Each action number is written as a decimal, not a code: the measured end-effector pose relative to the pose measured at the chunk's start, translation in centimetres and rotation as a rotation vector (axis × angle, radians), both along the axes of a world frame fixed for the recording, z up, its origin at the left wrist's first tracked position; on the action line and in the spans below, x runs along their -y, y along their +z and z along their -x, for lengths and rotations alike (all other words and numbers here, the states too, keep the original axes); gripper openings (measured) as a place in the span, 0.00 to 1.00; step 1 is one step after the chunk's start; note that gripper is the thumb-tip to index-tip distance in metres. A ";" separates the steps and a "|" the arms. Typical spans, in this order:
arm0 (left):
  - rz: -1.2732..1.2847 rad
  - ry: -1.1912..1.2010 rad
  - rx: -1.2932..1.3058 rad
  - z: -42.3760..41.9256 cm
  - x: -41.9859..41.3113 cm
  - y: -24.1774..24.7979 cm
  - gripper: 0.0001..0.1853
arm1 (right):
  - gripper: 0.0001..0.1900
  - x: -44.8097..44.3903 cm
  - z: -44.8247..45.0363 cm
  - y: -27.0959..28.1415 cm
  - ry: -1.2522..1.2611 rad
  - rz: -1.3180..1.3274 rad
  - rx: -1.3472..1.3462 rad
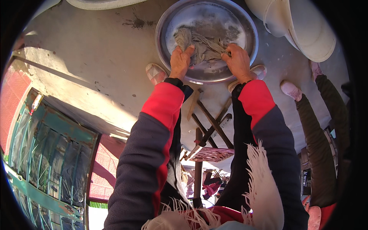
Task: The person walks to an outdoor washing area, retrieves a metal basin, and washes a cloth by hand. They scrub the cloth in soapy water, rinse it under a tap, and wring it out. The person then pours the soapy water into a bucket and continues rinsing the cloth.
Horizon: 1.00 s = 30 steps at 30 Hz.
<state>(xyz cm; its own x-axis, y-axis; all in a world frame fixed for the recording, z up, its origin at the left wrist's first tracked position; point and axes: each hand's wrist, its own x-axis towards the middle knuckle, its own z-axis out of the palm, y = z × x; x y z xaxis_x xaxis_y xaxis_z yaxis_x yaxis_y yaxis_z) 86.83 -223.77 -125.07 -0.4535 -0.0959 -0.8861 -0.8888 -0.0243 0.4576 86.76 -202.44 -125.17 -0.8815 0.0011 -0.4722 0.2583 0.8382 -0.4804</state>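
A wide metal basin (160, 43) stands on the floor before my feet, holding cloudy water with white suds (215, 14). A wet grey-brown cloth (205, 47) lies bunched in it, partly in the water. My left hand (181, 59) grips the cloth's near left part, thumb pressed on top. On the other side, my right hand (238, 59) pinches the cloth's right end, where it is pulled into folds. The fingertips of both hands are partly hidden by the cloth.
White plastic buckets (312, 28) are at the upper right, and a pale tub rim (103, 3) shows at the top left. Another person's legs (313, 123) are at right. A folding stool's wooden legs (212, 123) are below me. A green metal door (54, 149) is at left.
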 end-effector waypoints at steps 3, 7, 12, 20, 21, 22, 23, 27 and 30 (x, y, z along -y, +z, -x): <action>0.059 -0.117 -0.207 -0.5 0.5 -1.5 0.26 | 0.08 0.0 0.7 -1.7 -0.035 -0.042 -0.264; 0.367 -0.419 -0.446 -2.4 0.1 -2.6 0.31 | 0.10 0.2 1.5 -1.6 0.252 -0.246 0.153; 0.311 -0.752 -0.362 -3.8 0.3 -3.7 0.30 | 0.25 2.4 2.3 -1.7 0.504 -0.247 -0.106; -0.144 0.227 0.045 -1.3 2.1 -3.6 0.43 | 0.41 6.2 2.2 -6.7 0.424 -0.299 0.158; -0.183 0.146 0.105 -1.1 2.0 -3.4 0.49 | 0.40 6.1 2.4 -6.8 0.248 -0.190 0.183; -0.223 0.064 0.165 -0.9 1.7 -3.2 0.54 | 0.38 6.1 2.7 -6.6 0.082 0.012 0.201; -0.284 0.078 0.234 -0.6 1.5 -3.2 0.61 | 0.36 6.1 2.9 -6.2 -0.086 0.203 0.219; -0.428 0.328 0.249 1.0 0.0 -3.5 0.51 | 0.28 6.7 3.0 -1.9 -0.102 0.566 0.086; -0.597 0.534 0.118 2.2 -0.4 -3.0 0.33 | 0.23 7.4 2.4 2.9 0.047 0.700 0.045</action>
<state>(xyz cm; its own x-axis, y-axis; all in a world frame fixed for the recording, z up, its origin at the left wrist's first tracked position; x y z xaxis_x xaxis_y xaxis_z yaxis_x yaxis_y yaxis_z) 84.64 -223.42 -128.03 -0.3805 0.2316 -0.8953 -0.7299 -0.6697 0.1370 84.40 -209.81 -122.26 -0.8525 -0.3544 -0.3842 0.2615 0.3471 -0.9006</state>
